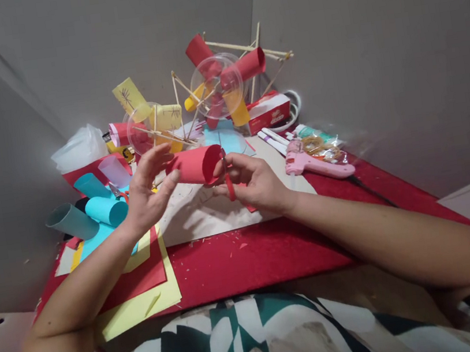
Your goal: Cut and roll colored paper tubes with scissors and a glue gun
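A person's left hand point(145, 194) pinches a red paper tube point(194, 165) in its fingertips above the cluttered red table point(255, 255). At the tube's open mouth, the right hand point(256, 183) grips a thin red piece point(229, 185). A pink glue gun point(316, 165) lies nearby.

grey walls point(111, 42) meet behind red tabletop point(250, 255).

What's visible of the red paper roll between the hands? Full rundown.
The red paper roll is a short tube of matte red craft paper, its open round end turned toward the right hand. It lies roughly level in the air above the pale board. The left hand pinches its left end between thumb and fingers; the right hand's fingers meet the open rim, where a narrow red piece hangs down.
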Demonstrator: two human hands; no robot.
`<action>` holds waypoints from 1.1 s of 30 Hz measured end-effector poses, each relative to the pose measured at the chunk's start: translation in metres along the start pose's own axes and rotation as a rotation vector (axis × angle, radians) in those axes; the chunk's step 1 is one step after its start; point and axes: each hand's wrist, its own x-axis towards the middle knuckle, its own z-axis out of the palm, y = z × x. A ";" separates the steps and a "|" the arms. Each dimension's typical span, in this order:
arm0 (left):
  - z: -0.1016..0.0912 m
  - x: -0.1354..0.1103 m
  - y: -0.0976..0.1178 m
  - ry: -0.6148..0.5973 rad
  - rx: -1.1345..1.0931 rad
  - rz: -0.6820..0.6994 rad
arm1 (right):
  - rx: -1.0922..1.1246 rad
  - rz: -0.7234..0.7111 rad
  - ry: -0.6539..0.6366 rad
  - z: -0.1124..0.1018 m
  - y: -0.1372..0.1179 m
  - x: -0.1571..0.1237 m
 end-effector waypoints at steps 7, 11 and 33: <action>-0.004 0.017 -0.035 0.240 -0.398 -0.481 | 0.057 -0.049 0.045 -0.003 0.002 0.005; -0.002 0.021 -0.037 0.285 -0.553 -0.598 | 0.038 -0.005 0.046 -0.005 0.004 0.005; 0.001 0.013 -0.026 0.083 -0.596 -0.732 | 0.119 0.048 0.153 -0.009 0.000 0.004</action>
